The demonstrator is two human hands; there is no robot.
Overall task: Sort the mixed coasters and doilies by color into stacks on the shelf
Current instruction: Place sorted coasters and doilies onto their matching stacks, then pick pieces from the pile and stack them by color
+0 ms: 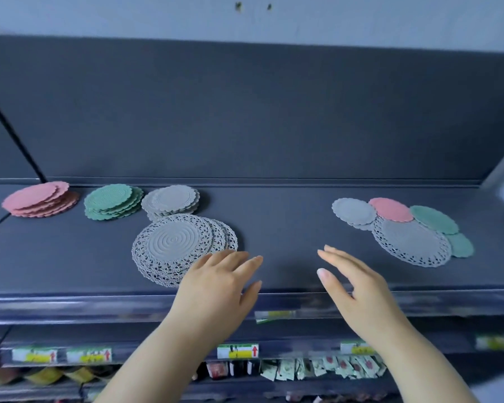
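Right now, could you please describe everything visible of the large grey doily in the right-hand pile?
The large grey doily is round, with a plain centre and a pierced lace border, seemingly soft plastic. It lies flat on the shelf, edges meeting a small grey coaster, a pink coaster and two green coasters. The left hand and right hand do not touch it.

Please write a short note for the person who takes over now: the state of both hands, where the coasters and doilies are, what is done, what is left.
Left hand: open, empty, over the near edge of the grey doily stack.
Right hand: open, empty, above the shelf front.
Done: pink stack, green stack and small grey stack in a row at back left.
To do: the mixed pile at right, holding at least a large grey doily, grey coaster, pink coaster and two green coasters.
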